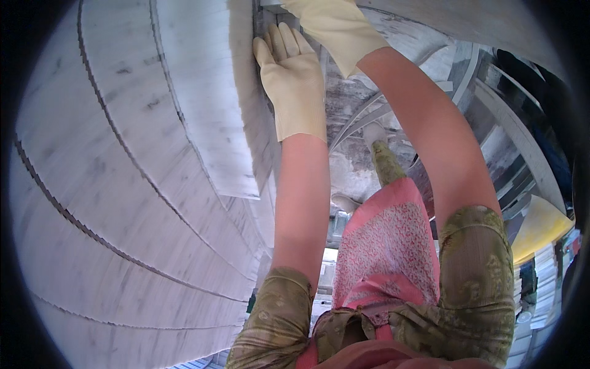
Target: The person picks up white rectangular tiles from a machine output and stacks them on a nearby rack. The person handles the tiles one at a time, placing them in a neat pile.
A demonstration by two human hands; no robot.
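My left hand [294, 86], in a cream rubber glove, reaches forward with its palm turned up. Its fingers are stretched out, and nothing shows on the palm. Right beside it rises the edge of a stack of pale, grey-streaked slabs [209, 92]. A light grey edge [270, 5] lies just past the fingertips; whether they touch it I cannot tell. My right hand [335, 27], gloved the same way, is at the top of the picture, ahead and to the right of the left one. Its fingers are cut off by the upper rim.
More rows of pale slabs [117, 154] fill the left side, with dark gaps between them. Curved grey strips [362, 120] lie on the stained floor [353, 169] near my foot [373, 132]. At the right are a frame bar [522, 138] and a yellow-and-white sheet [541, 230].
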